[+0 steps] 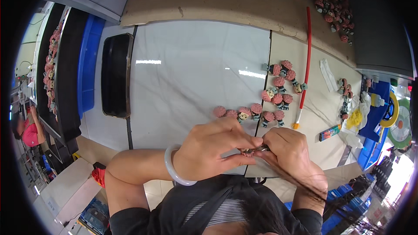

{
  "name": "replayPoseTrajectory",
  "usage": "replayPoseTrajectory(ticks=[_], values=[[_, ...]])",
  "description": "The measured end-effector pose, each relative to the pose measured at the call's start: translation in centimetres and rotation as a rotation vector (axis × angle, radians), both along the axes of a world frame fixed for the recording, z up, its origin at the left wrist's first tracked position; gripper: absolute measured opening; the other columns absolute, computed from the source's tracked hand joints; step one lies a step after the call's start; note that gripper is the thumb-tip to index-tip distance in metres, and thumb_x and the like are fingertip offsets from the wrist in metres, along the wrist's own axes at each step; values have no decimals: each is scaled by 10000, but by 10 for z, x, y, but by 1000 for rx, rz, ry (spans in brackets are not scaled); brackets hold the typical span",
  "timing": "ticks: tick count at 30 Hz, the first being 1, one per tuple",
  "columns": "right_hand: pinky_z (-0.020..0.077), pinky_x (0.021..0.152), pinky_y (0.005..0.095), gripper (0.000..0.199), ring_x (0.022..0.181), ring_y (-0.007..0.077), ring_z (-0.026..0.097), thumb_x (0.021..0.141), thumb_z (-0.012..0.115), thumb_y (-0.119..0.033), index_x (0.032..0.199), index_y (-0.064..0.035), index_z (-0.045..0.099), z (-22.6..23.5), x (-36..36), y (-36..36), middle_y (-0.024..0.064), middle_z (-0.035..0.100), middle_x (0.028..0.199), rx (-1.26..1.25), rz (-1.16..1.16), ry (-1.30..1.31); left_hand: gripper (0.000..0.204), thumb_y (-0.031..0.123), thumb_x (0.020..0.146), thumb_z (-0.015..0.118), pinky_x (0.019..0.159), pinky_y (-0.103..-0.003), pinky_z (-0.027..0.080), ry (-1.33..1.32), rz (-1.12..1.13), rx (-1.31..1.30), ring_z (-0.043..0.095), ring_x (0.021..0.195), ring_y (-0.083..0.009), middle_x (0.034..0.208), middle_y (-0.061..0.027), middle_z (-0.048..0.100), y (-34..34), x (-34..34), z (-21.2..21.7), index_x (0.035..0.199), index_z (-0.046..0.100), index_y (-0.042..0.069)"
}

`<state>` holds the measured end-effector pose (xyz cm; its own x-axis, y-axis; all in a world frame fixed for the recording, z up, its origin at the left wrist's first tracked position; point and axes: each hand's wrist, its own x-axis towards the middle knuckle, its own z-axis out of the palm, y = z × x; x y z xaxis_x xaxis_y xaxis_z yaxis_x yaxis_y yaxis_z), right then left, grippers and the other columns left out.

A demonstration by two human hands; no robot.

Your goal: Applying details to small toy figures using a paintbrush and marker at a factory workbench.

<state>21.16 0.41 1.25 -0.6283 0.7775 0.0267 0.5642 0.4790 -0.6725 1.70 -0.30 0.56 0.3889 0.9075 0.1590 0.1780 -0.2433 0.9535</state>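
Note:
My left hand (pixel 213 148), with a pale bangle at its wrist, pinches a small pink-haired figurine (pixel 247 152) between thumb and fingers, near the table's front edge. My right hand (pixel 287 148) is closed and meets the figurine from the right. Something thin and dark shows at its fingertips, too small to name. Loose hair strands cross in front of this hand. Just beyond my hands, several similar figurines (pixel 244 112) lie in a row, and more figurines (pixel 277 98) are grouped farther right.
A red-handled brush (pixel 306 56) lies right of the figurines. A dark phone (pixel 116 76) is at left, beside a blue bin (pixel 90 65). More figurines (pixel 335 8) lie on the far ledge (pixel 209 0). A small colourful box (pixel 329 133) sits at right. Another person (pixel 31 130) is far left.

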Motion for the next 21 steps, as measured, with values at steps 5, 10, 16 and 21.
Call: replayPoseTrajectory(ticks=[5,10,16,21], values=[[373,428,330,322,487,235,479,676,674,-298,651,-60,459,5,1,1,60,430,549,4,-54,10,382,97,544,814,547,-236,465,24,-17,-11,571,624,-150,764,-57,581,-1,-2,-2,888,657,44],[367,418,318,331,478,225,472,673,673,-315,653,-64,459,4,1,1,55,424,544,25,-26,-31,376,105,536,815,534,-234,472,1,8,35,581,634,-143,788,-57,589,-2,1,-3,870,656,34],[369,432,346,313,490,257,473,668,676,-286,666,-47,473,1,-2,-2,77,438,561,-20,-59,-33,379,127,535,815,508,-222,468,42,18,42,577,611,-128,774,-40,588,-4,1,-4,869,658,42],[383,428,325,291,484,228,484,676,677,-281,692,-61,488,-2,0,-2,58,440,552,27,-32,-21,370,133,548,809,510,-220,466,74,10,53,576,613,-124,772,-30,585,-2,1,-1,879,662,58]])
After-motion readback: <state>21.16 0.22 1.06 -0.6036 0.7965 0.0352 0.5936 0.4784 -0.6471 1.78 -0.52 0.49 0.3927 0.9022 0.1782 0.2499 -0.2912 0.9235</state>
